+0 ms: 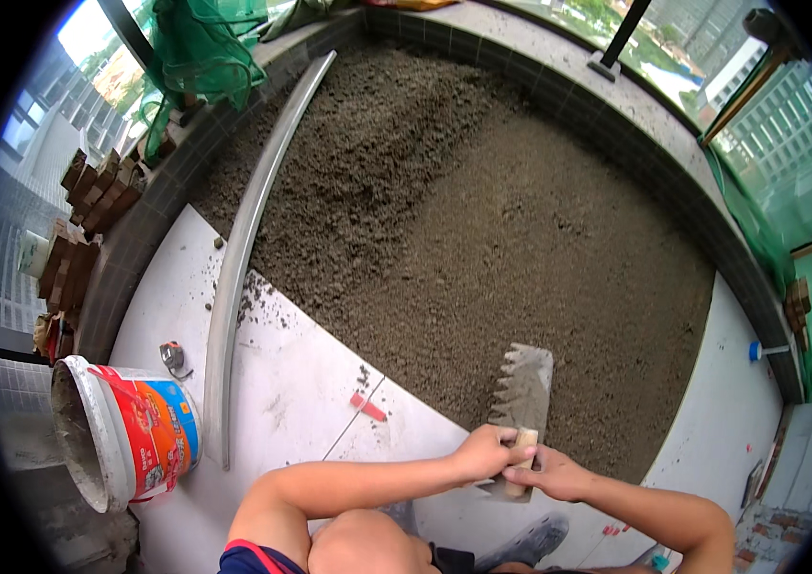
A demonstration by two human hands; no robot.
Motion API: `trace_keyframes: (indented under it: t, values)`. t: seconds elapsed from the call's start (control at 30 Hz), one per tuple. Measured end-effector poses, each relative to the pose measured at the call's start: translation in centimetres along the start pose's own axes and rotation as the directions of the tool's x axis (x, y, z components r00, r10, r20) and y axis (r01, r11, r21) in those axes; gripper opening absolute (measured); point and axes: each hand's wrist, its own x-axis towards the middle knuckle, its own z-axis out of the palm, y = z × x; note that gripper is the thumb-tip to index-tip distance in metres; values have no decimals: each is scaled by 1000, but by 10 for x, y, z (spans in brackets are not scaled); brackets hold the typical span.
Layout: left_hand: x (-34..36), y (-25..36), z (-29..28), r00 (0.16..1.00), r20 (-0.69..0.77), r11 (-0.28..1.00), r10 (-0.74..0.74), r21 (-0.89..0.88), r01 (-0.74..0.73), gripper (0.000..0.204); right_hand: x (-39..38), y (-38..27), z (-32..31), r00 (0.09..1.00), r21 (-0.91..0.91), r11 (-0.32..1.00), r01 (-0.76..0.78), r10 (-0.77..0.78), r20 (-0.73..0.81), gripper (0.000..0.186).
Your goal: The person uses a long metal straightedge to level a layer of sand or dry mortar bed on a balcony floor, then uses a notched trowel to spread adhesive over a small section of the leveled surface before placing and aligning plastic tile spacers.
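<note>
My left hand (pixel 487 452) and my right hand (pixel 554 471) both grip the wooden handle (pixel 522 464) of a notched metal trowel (pixel 528 387), low in the right half of the view. Its toothed side faces left. The blade lies over the edge where grainy, dark mortar bed (pixel 540 239) meets white floor tiles (pixel 281 383). The mortar is rougher and heaped at the upper left, smoother and more level on the right. A small red wedge-shaped piece (pixel 367 407) lies on a tile joint left of my hands.
A long metal straightedge (pixel 238 249) crosses the left side. Beside it lie a tape measure (pixel 172 356) and a tipped, colorful bucket (pixel 157 440). Stacked brown tile pieces (pixel 100 191) line the left ledge. A tiled curb (pixel 597 105) curves round the bed, with green netting (pixel 195 38) and glazing beyond.
</note>
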Motion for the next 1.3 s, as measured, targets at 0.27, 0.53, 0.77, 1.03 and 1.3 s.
trace_keyframes:
  t: [0.27,0.53,0.77,1.03,1.3]
  values:
    - [-9,39,-93,731,-336,715,594,637,-289,42,-1,43,-16,944,358,933,-39,151,-292,28]
    - [-21,-42,-230,190,-860,569,474,464,679,95,-7,72,0,950,465,873,-145,254,-181,20]
    - [15,-30,-254,192,-715,595,673,677,434,91,60,-160,14,975,330,939,95,-21,-219,12]
    - [16,-22,-145,502,-515,550,694,830,92,73,93,-220,33,864,-47,880,472,-451,224,44]
    - [54,-18,-7,667,275,447,692,563,-695,29,-79,55,-33,909,0,958,-285,270,-318,37]
